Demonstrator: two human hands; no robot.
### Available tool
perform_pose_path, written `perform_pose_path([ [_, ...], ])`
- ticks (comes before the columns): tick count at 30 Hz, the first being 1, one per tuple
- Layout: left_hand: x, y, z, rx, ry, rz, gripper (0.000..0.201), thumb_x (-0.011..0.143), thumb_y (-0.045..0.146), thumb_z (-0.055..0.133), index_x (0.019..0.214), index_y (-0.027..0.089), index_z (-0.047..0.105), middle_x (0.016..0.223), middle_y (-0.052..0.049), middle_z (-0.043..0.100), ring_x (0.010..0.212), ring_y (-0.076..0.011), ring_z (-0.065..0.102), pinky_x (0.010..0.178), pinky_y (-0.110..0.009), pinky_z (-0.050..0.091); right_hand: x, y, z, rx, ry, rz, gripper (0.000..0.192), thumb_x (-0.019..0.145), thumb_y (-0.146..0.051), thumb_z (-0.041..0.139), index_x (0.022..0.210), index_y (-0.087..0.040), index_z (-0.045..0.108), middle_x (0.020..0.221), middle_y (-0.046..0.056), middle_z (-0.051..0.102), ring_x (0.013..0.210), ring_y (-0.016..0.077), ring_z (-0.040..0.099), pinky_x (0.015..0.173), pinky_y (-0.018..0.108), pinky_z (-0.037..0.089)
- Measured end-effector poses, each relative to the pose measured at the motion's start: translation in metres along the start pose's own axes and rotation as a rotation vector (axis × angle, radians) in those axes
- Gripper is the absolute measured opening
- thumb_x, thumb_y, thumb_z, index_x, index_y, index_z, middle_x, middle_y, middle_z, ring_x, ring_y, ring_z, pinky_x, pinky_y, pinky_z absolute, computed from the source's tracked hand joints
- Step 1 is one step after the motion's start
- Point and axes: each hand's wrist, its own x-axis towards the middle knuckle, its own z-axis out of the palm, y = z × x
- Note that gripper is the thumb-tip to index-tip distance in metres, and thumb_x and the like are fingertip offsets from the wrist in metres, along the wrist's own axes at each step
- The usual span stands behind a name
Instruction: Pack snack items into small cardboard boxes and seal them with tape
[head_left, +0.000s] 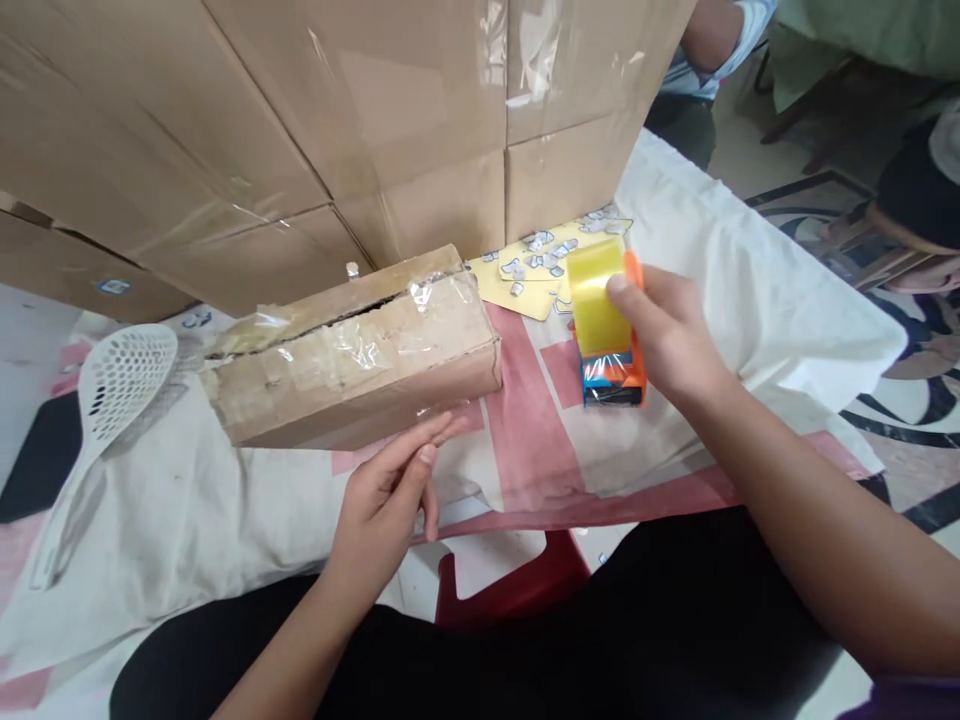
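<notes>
My right hand [667, 330] grips a tape dispenser [636, 350] by its orange side, with the thumb on the wide yellow tape roll [598, 295]. The blue and black cutting end points down toward the tablecloth. A long brown cardboard box [367, 350] lies left of it, with wrinkled clear tape over its top seam and a dark gap along the flap. My left hand [390, 480] is just in front of the box's lower front edge. Its fingers stretch out to the right, the thumb lies near the index finger, and nothing shows in its grasp.
Large taped cartons [420, 120] stand like a wall behind the box. A white slotted skimmer [124, 385] lies at the left. Yellow patterned sheets [532, 275] lie behind the dispenser. A red stool [517, 580] is under the table edge. Other people are at the upper right and right.
</notes>
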Motion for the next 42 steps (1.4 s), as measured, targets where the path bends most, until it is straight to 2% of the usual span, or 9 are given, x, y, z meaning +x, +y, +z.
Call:
perform_pose_path([
  [6, -0.002, 0.015, -0.011, -0.172, 0.116, 0.049, 0.03, 0.098, 0.036, 0.06, 0.125, 0.026, 0.068, 0.143, -0.016, 0.061, 0.034, 0.0025, 0.044, 0.034, -0.018, 0.033, 0.018, 0.027, 0.0, -0.115, -0.093, 0.122, 0.034, 0.093, -0.055, 0.056, 0.085, -0.023, 0.064, 0.084, 0.005, 0.068, 0.093, 0.0268, 0.067, 0.079, 0.041, 0.057],
  [9, -0.002, 0.021, -0.017, -0.264, 0.129, 0.061, 0.029, 0.097, 0.037, 0.062, 0.122, 0.026, 0.069, 0.138, -0.016, 0.064, 0.033, 0.0043, 0.038, 0.033, -0.016, 0.025, 0.018, 0.025, -0.005, -0.329, 0.093, 0.162, 0.029, 0.095, -0.045, 0.05, 0.098, -0.021, 0.066, 0.095, 0.008, 0.068, 0.099, 0.028, 0.064, 0.088, 0.044, 0.053],
  [12, -0.004, 0.024, -0.023, -0.292, 0.107, 0.094, 0.03, 0.097, 0.038, 0.061, 0.123, 0.024, 0.069, 0.137, -0.017, 0.065, 0.033, 0.0038, 0.037, 0.033, -0.017, 0.025, 0.002, 0.005, 0.001, -0.537, 0.301, -0.114, 0.032, 0.092, -0.038, 0.056, 0.118, -0.021, 0.062, 0.099, 0.008, 0.064, 0.098, 0.0256, 0.061, 0.09, 0.044, 0.049],
  [16, -0.011, 0.025, -0.025, -0.202, 0.053, 0.158, 0.035, 0.098, 0.041, 0.057, 0.126, 0.022, 0.067, 0.129, -0.015, 0.07, 0.033, 0.0002, 0.04, 0.034, -0.02, 0.032, -0.036, -0.041, 0.038, -0.526, -0.045, -0.549, 0.013, 0.095, -0.03, 0.057, 0.1, -0.024, 0.067, 0.08, 0.003, 0.059, 0.075, 0.0192, 0.056, 0.072, 0.036, 0.046],
  [20, -0.017, 0.022, -0.022, -0.105, -0.032, 0.146, 0.041, 0.098, 0.044, 0.054, 0.129, 0.02, 0.067, 0.06, 0.0, 0.069, 0.033, -0.0068, 0.04, 0.036, -0.021, 0.035, -0.071, -0.082, 0.086, -0.402, -0.385, -0.615, 0.02, 0.089, -0.024, 0.069, 0.109, -0.023, 0.065, 0.088, 0.003, 0.062, 0.08, 0.0182, 0.058, 0.07, 0.033, 0.048],
  [23, -0.019, 0.025, -0.023, -0.085, -0.098, 0.143, 0.042, 0.098, 0.044, 0.051, 0.127, 0.019, 0.069, 0.042, 0.006, 0.049, 0.034, -0.011, 0.043, 0.039, -0.023, 0.035, -0.085, -0.101, 0.106, -0.445, -0.446, -0.592, 0.013, 0.091, -0.013, 0.06, 0.1, -0.022, 0.062, 0.087, 0.003, 0.059, 0.081, 0.0177, 0.056, 0.071, 0.034, 0.048],
  [28, -0.017, 0.039, -0.034, -0.221, -0.114, 0.028, 0.051, 0.09, 0.035, 0.055, 0.137, 0.017, 0.056, 0.066, 0.002, 0.068, 0.045, -0.0131, 0.059, 0.053, -0.026, 0.047, -0.093, -0.119, 0.11, -0.527, -0.427, -0.605, 0.013, 0.091, -0.013, 0.06, 0.094, -0.025, 0.065, 0.087, 0.004, 0.053, 0.082, 0.0193, 0.055, 0.069, 0.035, 0.047],
  [35, -0.017, 0.038, -0.044, -0.135, -0.038, 0.047, 0.057, 0.092, 0.032, 0.052, 0.147, 0.022, 0.04, 0.1, -0.006, 0.077, 0.049, -0.0104, 0.059, 0.053, -0.025, 0.047, -0.036, -0.152, 0.118, -0.625, -0.516, -0.497, 0.012, 0.095, -0.024, 0.058, 0.088, -0.022, 0.068, 0.094, 0.005, 0.059, 0.092, 0.0197, 0.059, 0.082, 0.035, 0.046],
  [42, 0.003, 0.026, -0.058, 0.505, 0.017, 0.35, 0.07, 0.095, 0.026, 0.045, 0.161, 0.03, 0.023, 0.083, 0.001, 0.076, 0.057, -0.0154, 0.06, 0.06, -0.027, 0.042, 0.045, -0.148, 0.15, -1.032, -0.714, -0.373, 0.014, 0.089, -0.017, 0.057, 0.083, -0.017, 0.07, 0.096, 0.007, 0.066, 0.092, 0.0205, 0.063, 0.087, 0.032, 0.045],
])
